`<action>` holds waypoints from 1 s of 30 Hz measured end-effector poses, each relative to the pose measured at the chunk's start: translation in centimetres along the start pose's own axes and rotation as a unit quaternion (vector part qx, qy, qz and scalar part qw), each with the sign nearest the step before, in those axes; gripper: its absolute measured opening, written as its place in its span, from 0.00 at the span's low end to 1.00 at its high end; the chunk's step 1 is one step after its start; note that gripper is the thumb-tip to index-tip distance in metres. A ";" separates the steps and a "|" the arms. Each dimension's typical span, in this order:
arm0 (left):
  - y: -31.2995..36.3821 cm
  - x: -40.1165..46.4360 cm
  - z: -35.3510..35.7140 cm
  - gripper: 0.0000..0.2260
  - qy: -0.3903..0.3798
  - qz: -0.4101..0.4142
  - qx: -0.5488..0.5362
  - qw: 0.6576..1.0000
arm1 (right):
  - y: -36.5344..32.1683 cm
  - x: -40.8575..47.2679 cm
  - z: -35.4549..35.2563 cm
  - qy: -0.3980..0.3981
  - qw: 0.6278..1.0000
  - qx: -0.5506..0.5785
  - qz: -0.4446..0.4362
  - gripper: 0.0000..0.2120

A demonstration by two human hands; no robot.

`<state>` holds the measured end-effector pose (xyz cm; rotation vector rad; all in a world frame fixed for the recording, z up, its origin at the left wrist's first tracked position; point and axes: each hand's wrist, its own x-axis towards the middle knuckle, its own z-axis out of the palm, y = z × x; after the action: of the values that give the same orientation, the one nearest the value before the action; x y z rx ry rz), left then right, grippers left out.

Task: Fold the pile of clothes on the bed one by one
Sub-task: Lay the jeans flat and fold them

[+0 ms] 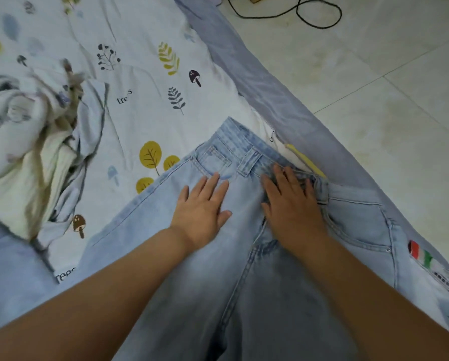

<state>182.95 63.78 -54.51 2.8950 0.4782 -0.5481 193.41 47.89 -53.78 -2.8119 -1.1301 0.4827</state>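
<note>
On the bed, near its floor-side edge, we see a pair of light blue jeans spread flat, waistband pointing away from us. Our left hand lies palm down with fingers straight and spread just below a belt loop; our right hand presses flat beside it over the fly — neither grips the denim. To the left, well apart from the jeans, sits the rumpled pile of clothes — pale and cream fabrics. A black cable loops on the tiled floor.
</note>
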 end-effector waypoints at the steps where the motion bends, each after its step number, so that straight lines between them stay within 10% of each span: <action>1: 0.1 -0.3 -0.7 0.27 0.007 -0.002 -0.020 1.000 | -0.6 0.0 -0.7 -0.002 1.000 0.002 0.009 0.25; 12: -6.2 -14.4 -3.6 0.13 0.055 -0.032 -0.069 0.996 | -13.1 -6.6 -2.5 0.016 0.988 0.110 -0.110 0.11; 23: -21.3 -30.9 3.2 0.20 -0.039 -0.286 -0.039 0.957 | -26.6 -12.7 3.3 -0.073 0.974 0.009 -0.213 0.15; 30: -25.2 -33.6 7.4 0.19 -0.090 -0.289 -0.036 0.952 | -31.2 -14.4 5.5 -0.044 0.989 -0.043 -0.132 0.15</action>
<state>142.39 76.40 -50.97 2.5728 1.2975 -0.8380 161.22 60.37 -49.58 -2.6756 -1.5474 0.5489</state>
